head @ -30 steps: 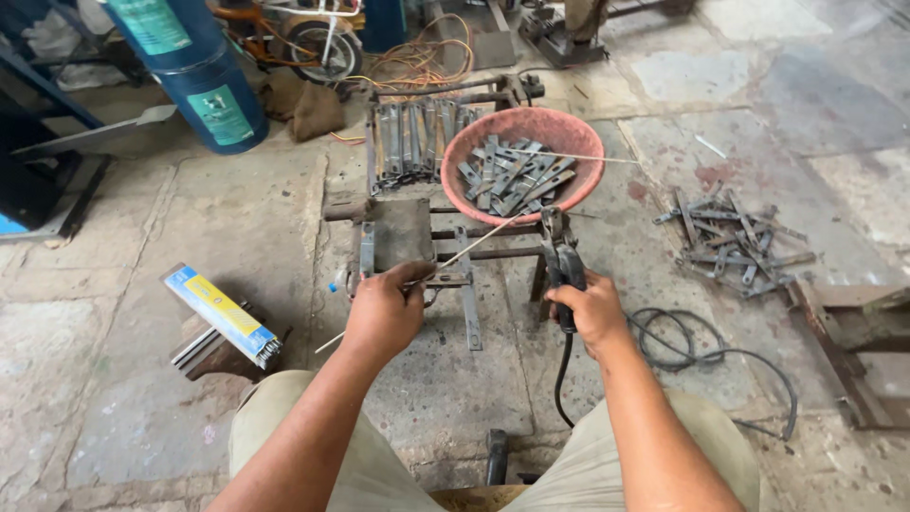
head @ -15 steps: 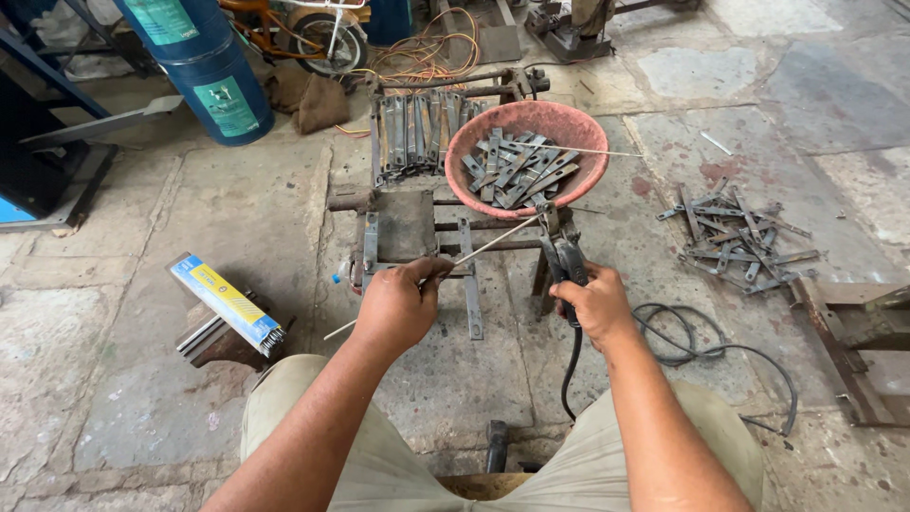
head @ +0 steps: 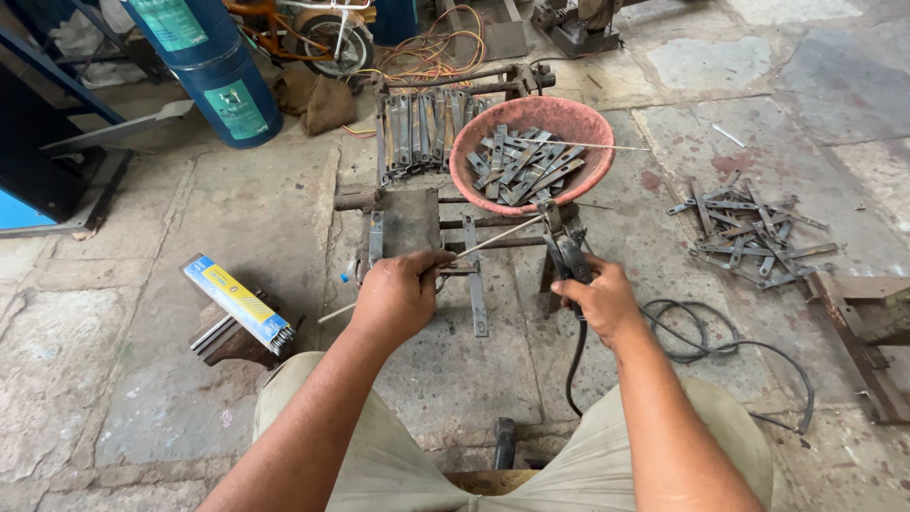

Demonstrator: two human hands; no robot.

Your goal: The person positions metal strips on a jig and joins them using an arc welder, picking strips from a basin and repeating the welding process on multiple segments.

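Down by the knees, a thin welding rod (head: 488, 239) is pinched in the left hand (head: 398, 294), fingers closed round it, with its far tip sitting at the jaws of the black holder (head: 567, 254). That holder is gripped tight in the right hand (head: 599, 301), its cable (head: 701, 346) looped on the floor just beside. Both are held over a rusty metal frame (head: 417, 228). Further out, a pink bowl (head: 569, 118) full of flat metal strips is seen, and a blue drum (head: 213, 66) off left.
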